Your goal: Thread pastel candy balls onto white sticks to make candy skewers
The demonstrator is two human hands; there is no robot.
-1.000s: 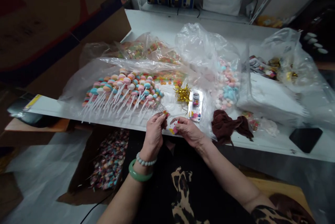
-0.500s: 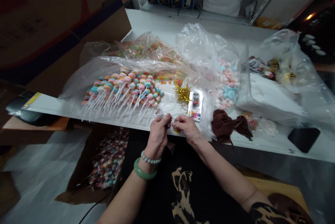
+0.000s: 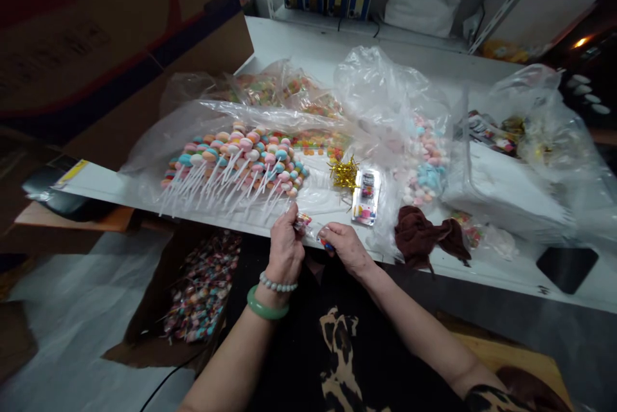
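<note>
Close together at the table's front edge, my hands hold a small clear plastic wrapper (image 3: 303, 223) with red and yellow colours showing. My left hand (image 3: 285, 246), wearing a beaded bracelet and a green bangle, is closed on its left part. My right hand (image 3: 349, 248) pinches the other end, where a small blue and red bit (image 3: 328, 244) shows under the fingers; its kind is unclear. Just beyond lie gold tinsel ties (image 3: 344, 173) and a flat printed clear packet (image 3: 365, 197). Marshmallow skewers (image 3: 236, 155) on white sticks lie in rows to the left.
Bags of gummy candy (image 3: 308, 94) and pastel marshmallows (image 3: 427, 155) lie behind. A brown cloth (image 3: 419, 235), stacked white bags (image 3: 506, 187) and a black phone-like slab (image 3: 567, 268) sit right. A large carton (image 3: 120, 33) stands left; a box of wrapped sweets (image 3: 202, 290) is below.
My hands have moved slightly apart, exposing more of the clear wrapper and the blue and red bit. The whole view has shifted a little, so the table things appear further right.
</note>
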